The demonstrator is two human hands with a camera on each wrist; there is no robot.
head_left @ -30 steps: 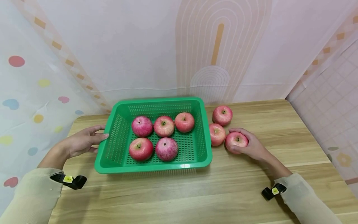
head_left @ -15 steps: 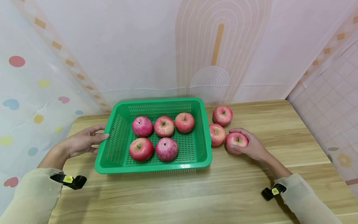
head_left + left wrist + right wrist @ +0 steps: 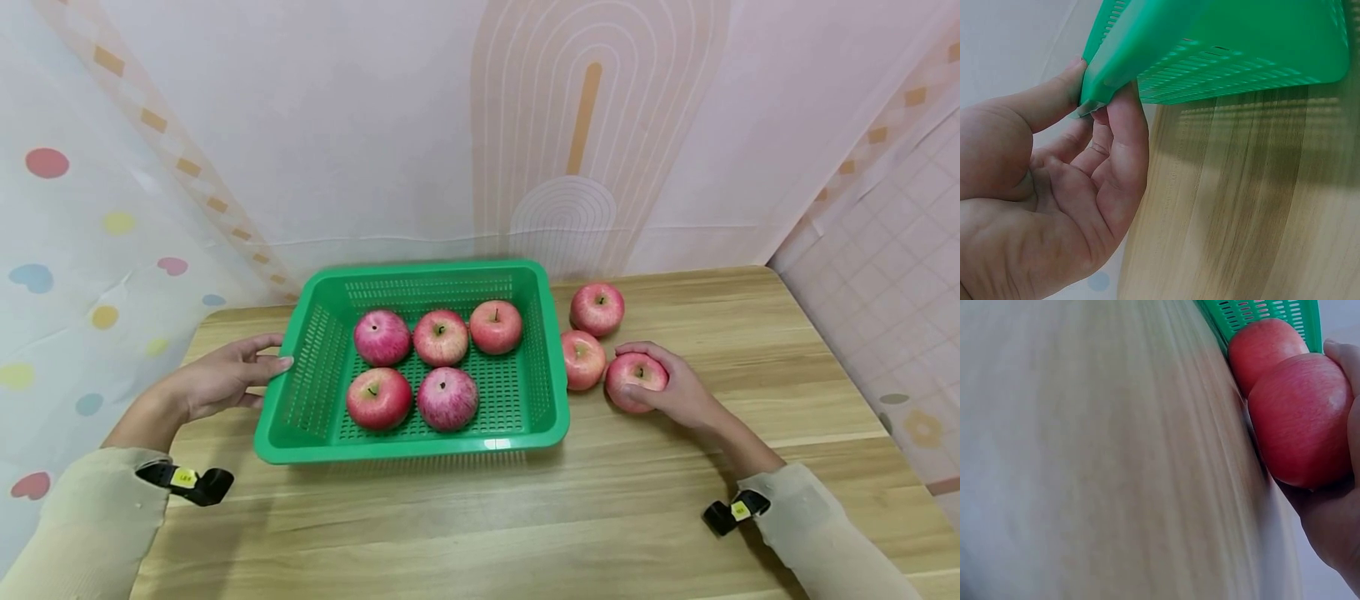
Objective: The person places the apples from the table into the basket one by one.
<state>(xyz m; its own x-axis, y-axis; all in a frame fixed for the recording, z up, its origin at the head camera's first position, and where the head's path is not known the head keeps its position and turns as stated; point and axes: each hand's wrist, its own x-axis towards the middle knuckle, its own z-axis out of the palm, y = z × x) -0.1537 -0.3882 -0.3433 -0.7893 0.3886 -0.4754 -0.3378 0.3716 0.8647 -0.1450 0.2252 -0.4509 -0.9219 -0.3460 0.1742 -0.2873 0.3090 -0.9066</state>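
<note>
A green plastic basket (image 3: 412, 451) with slotted walls holds several red apples, among them a streaked purplish one (image 3: 447, 400) and a redder one (image 3: 378, 399). My left hand (image 3: 228, 379) pinches the basket's left rim; in the left wrist view the thumb lies on one side of the rim (image 3: 1113, 62) and the fingers on the other. Right of the basket, my right hand (image 3: 675, 387) grips an apple (image 3: 634, 382) from its right side. That apple (image 3: 1304, 419) fills much of the right wrist view's right part.
Beside the basket's right wall lies a loose apple (image 3: 582, 360), close to the gripped one. Another apple (image 3: 597, 308) sits behind it. The wooden table (image 3: 465, 533) ends at a patterned wall cloth (image 3: 375, 150) at the back.
</note>
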